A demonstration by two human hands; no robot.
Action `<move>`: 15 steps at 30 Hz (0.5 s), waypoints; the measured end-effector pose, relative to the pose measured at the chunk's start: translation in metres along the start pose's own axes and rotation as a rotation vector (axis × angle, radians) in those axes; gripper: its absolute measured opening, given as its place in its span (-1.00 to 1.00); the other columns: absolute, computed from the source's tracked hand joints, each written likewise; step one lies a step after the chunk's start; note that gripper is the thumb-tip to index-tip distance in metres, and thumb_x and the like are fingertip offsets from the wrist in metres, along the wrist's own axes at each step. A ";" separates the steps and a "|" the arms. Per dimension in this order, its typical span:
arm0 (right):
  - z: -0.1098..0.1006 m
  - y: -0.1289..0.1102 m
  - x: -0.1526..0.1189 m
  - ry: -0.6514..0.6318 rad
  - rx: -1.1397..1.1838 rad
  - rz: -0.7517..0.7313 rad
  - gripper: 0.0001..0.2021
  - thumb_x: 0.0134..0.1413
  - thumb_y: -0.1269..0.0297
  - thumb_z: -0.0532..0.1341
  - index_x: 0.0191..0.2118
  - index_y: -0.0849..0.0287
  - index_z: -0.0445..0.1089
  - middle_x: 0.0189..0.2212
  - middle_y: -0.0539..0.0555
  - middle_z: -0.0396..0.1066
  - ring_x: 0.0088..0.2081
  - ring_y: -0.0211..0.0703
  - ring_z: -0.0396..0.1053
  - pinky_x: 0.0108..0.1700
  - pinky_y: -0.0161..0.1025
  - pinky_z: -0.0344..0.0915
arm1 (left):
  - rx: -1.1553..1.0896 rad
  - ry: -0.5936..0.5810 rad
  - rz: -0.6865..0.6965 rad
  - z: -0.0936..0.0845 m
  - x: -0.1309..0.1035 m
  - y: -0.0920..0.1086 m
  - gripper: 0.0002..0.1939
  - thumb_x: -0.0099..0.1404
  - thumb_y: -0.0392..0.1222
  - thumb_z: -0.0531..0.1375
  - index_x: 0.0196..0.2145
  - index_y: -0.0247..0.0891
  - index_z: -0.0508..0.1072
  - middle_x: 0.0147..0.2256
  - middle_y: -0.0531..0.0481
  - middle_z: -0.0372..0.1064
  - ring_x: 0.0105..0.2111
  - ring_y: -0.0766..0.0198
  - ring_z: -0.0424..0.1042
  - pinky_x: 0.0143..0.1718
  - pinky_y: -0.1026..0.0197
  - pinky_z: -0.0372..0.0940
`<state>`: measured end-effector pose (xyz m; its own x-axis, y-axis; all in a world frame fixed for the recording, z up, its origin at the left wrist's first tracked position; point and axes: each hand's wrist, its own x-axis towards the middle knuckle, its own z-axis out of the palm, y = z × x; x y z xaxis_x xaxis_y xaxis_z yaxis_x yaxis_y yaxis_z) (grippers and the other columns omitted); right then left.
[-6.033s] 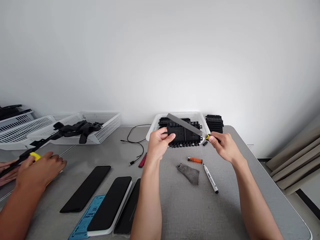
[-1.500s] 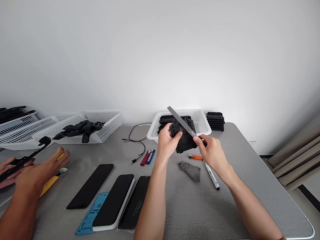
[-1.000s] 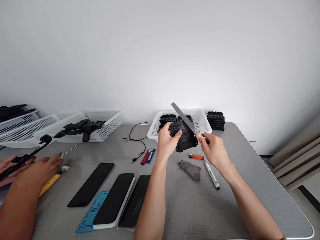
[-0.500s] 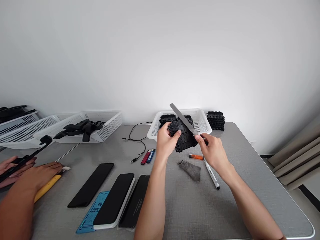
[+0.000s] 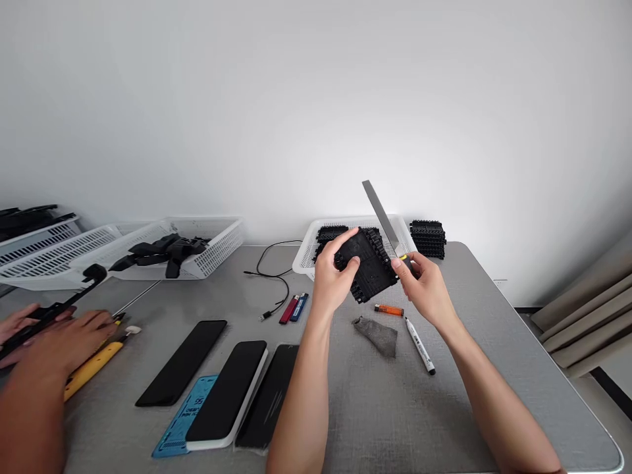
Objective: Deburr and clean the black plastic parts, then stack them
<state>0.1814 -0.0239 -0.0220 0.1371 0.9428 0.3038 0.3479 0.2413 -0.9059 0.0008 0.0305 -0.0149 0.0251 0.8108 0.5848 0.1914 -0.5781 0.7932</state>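
My left hand (image 5: 336, 273) grips a black plastic part (image 5: 371, 266) with rows of teeth along its edges, thumb on its flat face. In my right hand (image 5: 422, 282) is a flat metal file (image 5: 381, 212) with a black and yellow handle, its blade pointing up and to the left, beside the part's right edge. Behind them stands a white basket (image 5: 309, 255) with more such black parts in it. Below my hands lie an orange lighter (image 5: 389, 310), a grey cloth (image 5: 379, 336) and a white marker (image 5: 419, 345).
A stack of black parts (image 5: 427, 238) stands right of the basket. Left of my arm lie phones (image 5: 227, 392), a blue card (image 5: 172, 431), lighters (image 5: 294, 308) and a black cable (image 5: 281, 280). A co-worker's hands (image 5: 64, 339) hold a black part at far left, near white baskets (image 5: 217, 253).
The black part has been turned, and a smoother face now shows. The file has swung more upright and moved right, off the part's face. The co-worker's hand has shifted left.
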 end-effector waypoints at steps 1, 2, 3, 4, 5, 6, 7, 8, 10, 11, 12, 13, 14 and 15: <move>0.000 0.001 0.002 -0.011 0.030 0.014 -0.58 0.15 -0.17 0.21 -0.36 0.14 0.30 -0.58 -0.09 0.21 -0.58 -0.31 0.12 -0.53 -0.33 0.04 | -0.004 0.003 0.002 0.000 0.000 -0.001 -0.50 0.17 -0.31 0.21 0.09 -0.12 0.48 0.07 -0.07 0.45 0.08 0.07 0.42 0.19 0.02 0.24; -0.001 0.002 0.004 -0.026 0.064 0.029 -0.59 0.11 -0.15 0.26 -0.36 0.14 0.29 -0.58 -0.10 0.21 -0.59 -0.32 0.12 -0.54 -0.33 0.06 | -0.011 0.016 -0.001 0.000 0.001 -0.002 -0.52 0.18 -0.30 0.21 0.08 -0.13 0.50 0.07 -0.07 0.46 0.08 0.06 0.42 0.19 0.01 0.24; -0.001 0.004 0.006 -0.045 0.106 0.047 -0.59 0.07 -0.13 0.29 -0.37 0.14 0.28 -0.59 -0.11 0.20 -0.60 -0.33 0.10 -0.55 -0.34 0.07 | -0.020 0.035 -0.007 0.001 0.001 -0.003 -0.53 0.18 -0.28 0.22 0.07 -0.14 0.51 0.06 -0.07 0.46 0.08 0.06 0.42 0.19 0.01 0.24; -0.002 0.004 0.007 -0.071 0.158 0.066 -0.59 0.05 -0.12 0.32 -0.37 0.13 0.26 -0.62 -0.13 0.19 -0.62 -0.34 0.08 -0.56 -0.34 0.08 | -0.029 0.052 -0.013 0.001 0.001 -0.003 -0.54 0.18 -0.27 0.23 0.07 -0.14 0.51 0.05 -0.07 0.47 0.07 0.06 0.43 0.19 0.01 0.24; -0.002 0.005 0.008 -0.102 0.214 0.083 -0.59 0.03 -0.11 0.34 -0.37 0.12 0.24 -0.64 -0.15 0.17 -0.63 -0.35 0.07 -0.58 -0.35 0.08 | -0.035 0.067 -0.019 0.002 0.001 -0.004 -0.54 0.18 -0.27 0.24 0.06 -0.15 0.51 0.04 -0.07 0.48 0.06 0.06 0.44 0.17 0.01 0.25; -0.002 0.006 0.008 -0.138 0.270 0.099 -0.59 0.00 -0.09 0.36 -0.36 0.11 0.23 -0.66 -0.16 0.15 -0.64 -0.35 0.06 -0.60 -0.36 0.09 | -0.037 0.081 -0.024 0.003 0.001 -0.004 -0.55 0.17 -0.26 0.25 0.05 -0.16 0.51 0.02 -0.07 0.49 0.04 0.06 0.44 0.16 0.02 0.26; -0.002 0.006 0.008 -0.173 0.323 0.111 -0.58 -0.02 -0.07 0.38 -0.35 0.11 0.22 -0.67 -0.18 0.15 -0.64 -0.35 0.06 -0.61 -0.36 0.09 | -0.036 0.098 -0.030 0.003 0.001 -0.004 -0.56 0.16 -0.26 0.26 0.03 -0.16 0.52 0.00 -0.07 0.49 0.02 0.07 0.45 0.13 0.04 0.28; -0.002 0.006 0.008 -0.197 0.368 0.119 -0.58 -0.05 -0.05 0.40 -0.34 0.10 0.21 -0.67 -0.18 0.15 -0.65 -0.35 0.06 -0.62 -0.37 0.09 | -0.032 0.121 -0.037 0.004 0.001 -0.004 -0.58 0.14 -0.25 0.28 0.00 -0.17 0.52 -0.03 -0.06 0.50 0.00 0.09 0.46 0.10 0.06 0.30; -0.003 0.005 0.009 -0.182 0.432 0.113 -0.57 -0.09 0.00 0.43 -0.34 0.11 0.22 -0.65 -0.19 0.15 -0.65 -0.37 0.07 -0.64 -0.39 0.09 | -0.032 0.175 -0.064 0.004 0.001 -0.002 -0.63 0.12 -0.22 0.31 -0.07 -0.18 0.53 -0.08 -0.05 0.51 -0.05 0.13 0.47 0.02 0.13 0.33; -0.003 0.005 0.010 -0.144 0.452 0.103 -0.57 -0.11 0.02 0.44 -0.34 0.11 0.22 -0.64 -0.19 0.15 -0.66 -0.38 0.07 -0.65 -0.39 0.09 | -0.046 0.199 -0.091 0.004 0.000 -0.001 -0.65 0.11 -0.20 0.33 -0.10 -0.19 0.52 -0.13 -0.04 0.51 -0.09 0.15 0.48 -0.03 0.16 0.34; -0.004 0.006 0.011 -0.093 0.466 0.093 -0.57 -0.12 0.03 0.45 -0.34 0.12 0.23 -0.62 -0.19 0.16 -0.66 -0.39 0.07 -0.66 -0.38 0.09 | -0.074 0.212 -0.129 0.003 0.000 0.000 -0.64 0.09 -0.18 0.34 -0.12 -0.19 0.50 -0.18 -0.03 0.52 -0.16 0.19 0.49 -0.10 0.20 0.35; -0.004 0.006 0.012 -0.039 0.472 0.083 -0.57 -0.13 0.03 0.45 -0.33 0.12 0.23 -0.60 -0.18 0.17 -0.67 -0.40 0.07 -0.67 -0.38 0.09 | -0.111 0.210 -0.172 0.003 0.000 0.001 -0.61 0.07 -0.17 0.36 -0.11 -0.20 0.48 -0.23 -0.01 0.52 -0.23 0.22 0.50 -0.18 0.24 0.36; -0.006 0.008 0.014 0.011 0.473 0.073 -0.57 -0.14 0.04 0.45 -0.33 0.12 0.24 -0.57 -0.17 0.20 -0.67 -0.40 0.08 -0.67 -0.37 0.10 | -0.151 0.194 -0.215 0.003 -0.001 0.003 -0.57 0.06 -0.16 0.37 -0.09 -0.19 0.45 -0.29 0.01 0.52 -0.30 0.25 0.50 -0.24 0.26 0.35; -0.007 0.009 0.015 0.050 0.467 0.063 -0.57 -0.14 0.03 0.45 -0.32 0.12 0.24 -0.54 -0.15 0.22 -0.67 -0.41 0.09 -0.67 -0.36 0.11 | -0.187 0.160 -0.255 0.002 -0.001 0.004 -0.51 0.05 -0.16 0.38 -0.04 -0.19 0.43 -0.34 0.03 0.52 -0.36 0.27 0.50 -0.29 0.27 0.34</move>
<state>0.1932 -0.0089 -0.0234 0.1928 0.9494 0.2478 -0.1151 0.2727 -0.9552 0.0037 0.0280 -0.0128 -0.1576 0.9150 0.3715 -0.0122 -0.3779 0.9258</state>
